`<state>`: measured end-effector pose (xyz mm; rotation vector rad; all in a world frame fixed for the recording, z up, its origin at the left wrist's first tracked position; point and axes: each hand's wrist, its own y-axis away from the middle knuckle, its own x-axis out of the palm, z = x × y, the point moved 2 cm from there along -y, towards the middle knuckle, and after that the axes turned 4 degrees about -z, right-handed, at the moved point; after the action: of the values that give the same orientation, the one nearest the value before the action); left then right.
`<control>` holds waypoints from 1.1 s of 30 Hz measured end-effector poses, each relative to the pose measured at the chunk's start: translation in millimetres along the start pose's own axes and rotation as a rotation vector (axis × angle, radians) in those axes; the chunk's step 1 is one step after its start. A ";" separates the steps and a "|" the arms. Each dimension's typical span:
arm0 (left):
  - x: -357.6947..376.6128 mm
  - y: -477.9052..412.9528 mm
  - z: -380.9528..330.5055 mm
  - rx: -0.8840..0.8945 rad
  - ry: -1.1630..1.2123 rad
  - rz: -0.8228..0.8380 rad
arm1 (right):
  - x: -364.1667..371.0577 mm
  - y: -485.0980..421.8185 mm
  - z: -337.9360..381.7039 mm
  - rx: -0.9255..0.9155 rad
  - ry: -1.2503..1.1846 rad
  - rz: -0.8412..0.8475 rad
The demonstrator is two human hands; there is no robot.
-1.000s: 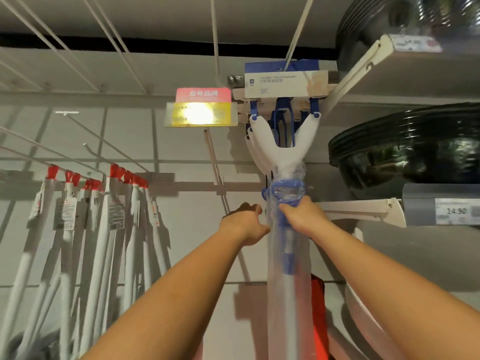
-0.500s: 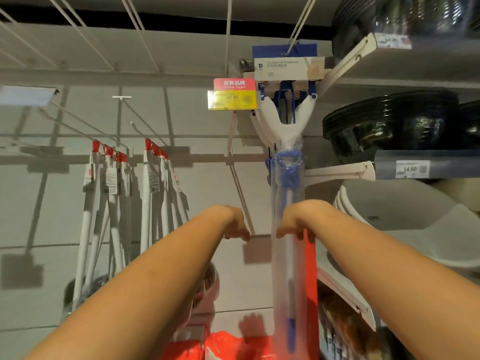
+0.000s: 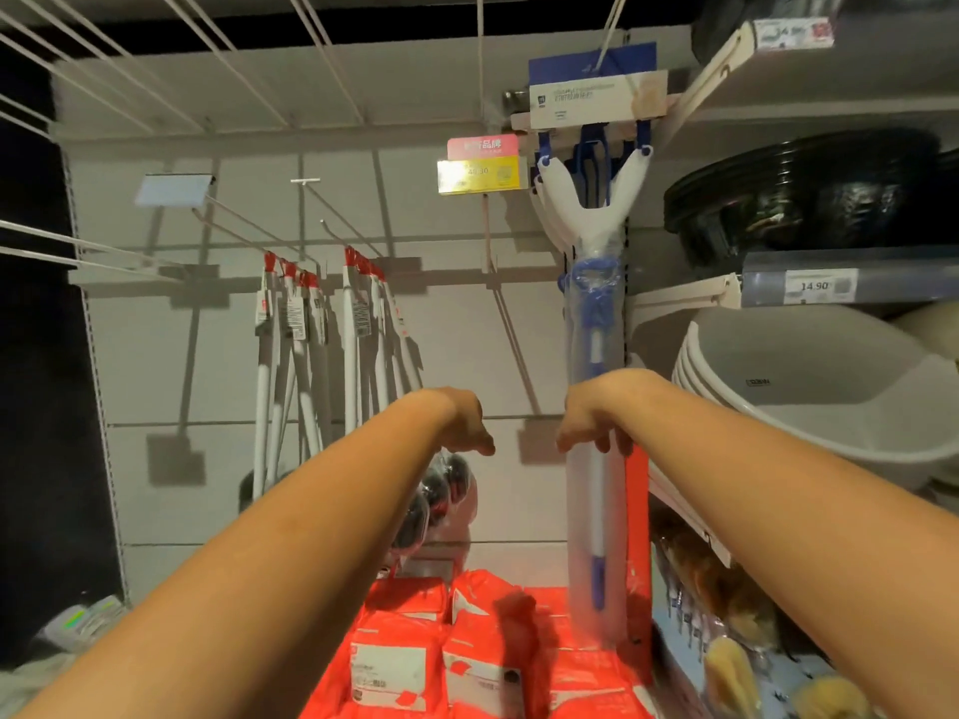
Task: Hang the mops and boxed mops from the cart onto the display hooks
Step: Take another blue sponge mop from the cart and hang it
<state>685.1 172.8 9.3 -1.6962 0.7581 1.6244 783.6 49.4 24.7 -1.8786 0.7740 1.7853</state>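
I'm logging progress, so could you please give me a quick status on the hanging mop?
Left hand free, loosely curled. Right hand on bagged mop, grip unclear. Mop hangs from hook by card. No obstruction seen.

The mop [image 3: 591, 220] hung upright from a hook [image 3: 612, 23] at the top right of the wall panel, its blue-and-white card [image 3: 597, 96] uppermost. Below the card a white Y-shaped yoke narrowed into a blue collar, then a white pole ending in a blue grip, all inside a clear plastic sleeve. At least one more white yoke showed just behind it. Well to the left, two bunches of white-poled mops [image 3: 311, 329] with red caps hung from lower hooks [image 3: 249, 222], dark heads at the bottom.
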 end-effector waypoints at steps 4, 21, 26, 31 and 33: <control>7.6 25.2 2.2 -0.048 0.035 0.006 | 3.4 14.8 1.8 -0.062 0.026 -0.024; 32.3 232.2 135.7 -0.398 0.021 0.056 | 43.2 125.8 194.6 -0.408 0.031 0.034; 39.2 301.0 236.5 -0.502 -0.019 0.098 | 42.6 156.6 305.2 -0.494 0.056 -0.009; 51.6 363.5 324.4 -0.583 -0.103 0.091 | 58.6 196.5 406.7 -0.623 0.107 0.016; 59.5 387.3 353.6 -0.612 -0.083 0.107 | 65.5 212.3 445.6 -0.665 0.112 0.040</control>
<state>166.8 216.3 -80.1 -2.0003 0.3241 2.1360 309.2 175.0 -60.2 -2.3951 0.2540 2.1544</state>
